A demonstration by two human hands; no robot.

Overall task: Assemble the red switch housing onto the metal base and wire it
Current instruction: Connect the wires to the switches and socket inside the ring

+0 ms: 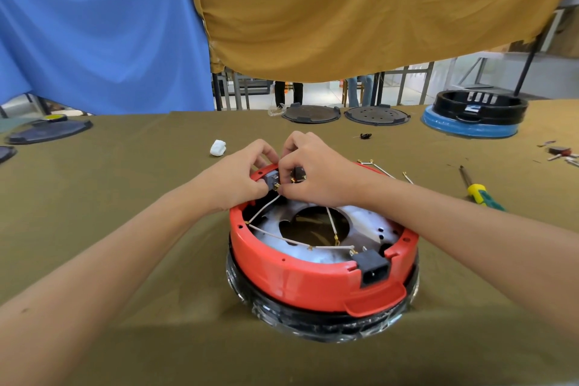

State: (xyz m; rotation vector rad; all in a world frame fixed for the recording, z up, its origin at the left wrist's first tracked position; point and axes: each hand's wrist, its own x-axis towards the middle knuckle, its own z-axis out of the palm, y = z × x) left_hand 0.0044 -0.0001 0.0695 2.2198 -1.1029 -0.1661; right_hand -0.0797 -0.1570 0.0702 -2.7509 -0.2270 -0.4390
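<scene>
A round red housing (313, 276) sits on a metal base (326, 230) near the middle of an olive-covered table (125, 197). At its far rim, the left hand (241, 177) grips a small grey switch block (272, 179) with curled fingers. The right hand (313, 175) pinches a white wire (264, 208) at the block's brass terminal. A yellow-green screwdriver (479, 193) lies to the right.

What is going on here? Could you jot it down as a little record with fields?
Work piece: red housing on a metal base
Left hand: grips a grey switch block at the far rim
Right hand: pinches a white wire end at that block
Near side: black power socket
Tool: screwdriver, lying untouched on the table
</scene>
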